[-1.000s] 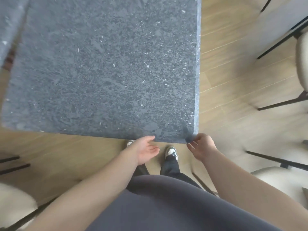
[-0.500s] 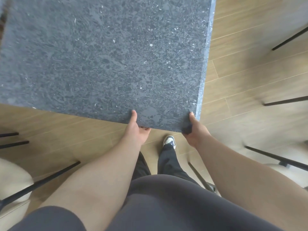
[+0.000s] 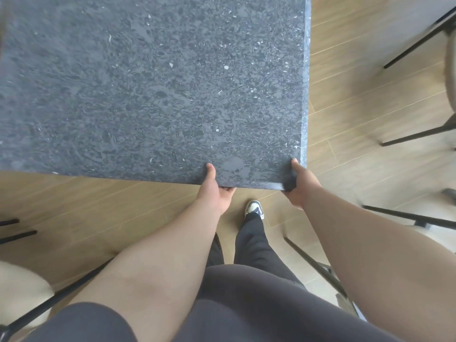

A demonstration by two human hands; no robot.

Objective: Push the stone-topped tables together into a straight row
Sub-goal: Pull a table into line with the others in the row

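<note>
We are gripping the near edge of the stone-topped desk (image 3: 153, 90) with both hands. Our left hand (image 3: 217, 193) is holding the edge with its thumb lying on top and its fingers curled underneath. Our right hand (image 3: 299, 185) is clamping the near right corner the same way, thumb on the stone, fingers hidden below. The desk is filling the far and left part of the view, its right edge running alongside bare wooden floor (image 3: 345, 149). No second stone-topped desk is showing here, so we cannot tell whether any joint is closed — we are judging the row as not yet confirmed, with the pushing and squaring still to be done. Chairs (image 3: 419, 134) with thin black legs are standing near on the right and left — we are noting them as possible obstructions.
</note>
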